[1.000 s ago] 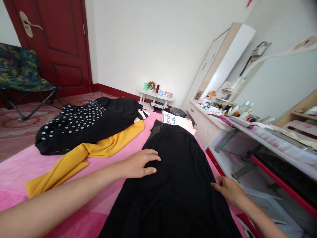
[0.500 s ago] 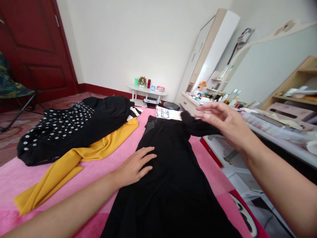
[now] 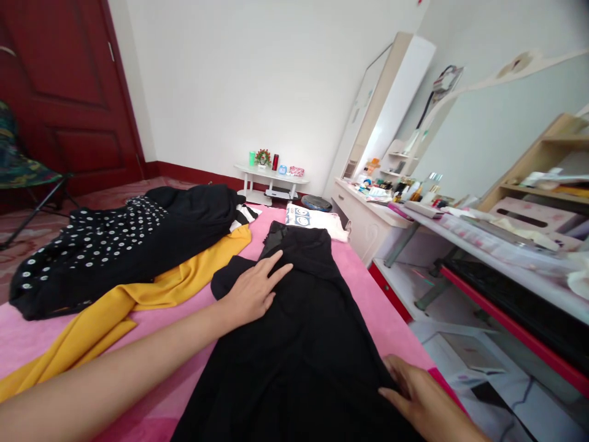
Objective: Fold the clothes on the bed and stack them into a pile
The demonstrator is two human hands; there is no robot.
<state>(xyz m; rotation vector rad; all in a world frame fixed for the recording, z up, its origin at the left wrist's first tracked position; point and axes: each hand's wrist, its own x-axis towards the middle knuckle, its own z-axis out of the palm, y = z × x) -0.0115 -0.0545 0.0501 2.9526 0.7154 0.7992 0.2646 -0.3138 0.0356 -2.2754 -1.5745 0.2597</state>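
Note:
A long black garment (image 3: 308,331) lies spread on a pink bed cover (image 3: 359,288), its narrower end away from me. Flat on its upper left part rests my left hand (image 3: 253,288), fingers stretched and spread. A dark sleeve-like piece (image 3: 230,273) sticks out to the left beside that hand, partly covered by it. At the garment's lower right edge is my right hand (image 3: 409,390), thumb and fingers apart and slightly curved, touching or very near the cloth. A folded white item with a blue print (image 3: 317,220) lies just beyond the garment's far end.
To the left lie a yellow garment (image 3: 184,279) and a heap of black and polka-dot clothes (image 3: 115,239). A dressing table (image 3: 460,227) crowded with bottles and boxes runs along the right. A low white table (image 3: 271,173) stands by the far wall, a folding chair (image 3: 27,184) at left.
My right hand has come down from above the far right to the garment's lower right edge. The dark piece at the right is gone from there; one now shows at the left.

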